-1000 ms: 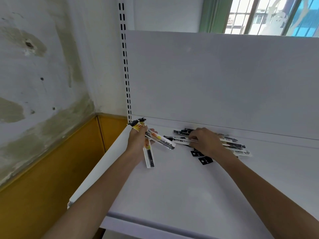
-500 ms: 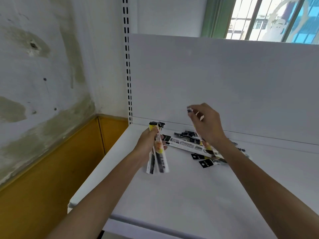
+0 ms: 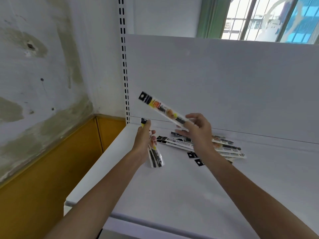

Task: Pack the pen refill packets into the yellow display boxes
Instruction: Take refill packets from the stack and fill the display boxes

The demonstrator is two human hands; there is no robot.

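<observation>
Head view: the right hand (image 3: pixel 198 133) pinches one pen refill packet (image 3: pixel 164 109) by its lower end, long axis slanting up-left above the left hand (image 3: pixel 143 142), whose grip is wrapped round an upright bundle (image 3: pixel 155 156); more packets (image 3: pixel 226 149) lie on the shelf (image 3: pixel 172 195) beneath.

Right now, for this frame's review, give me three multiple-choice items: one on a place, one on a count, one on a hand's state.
1. Where do the loose packets lie?
A) in a yellow box
B) on the white shelf
C) on the floor

2. How many packets does the right hand hold up?
A) one
B) three
C) five

3. The left hand is:
A) flat on the shelf
B) empty
C) gripping a bundle of packets

Key: 1 B, they lie scattered on the shelf near its back panel; 2 A, a single raised packet is pinched, tilted; 3 C, its fingers curl round the bundle.
</observation>
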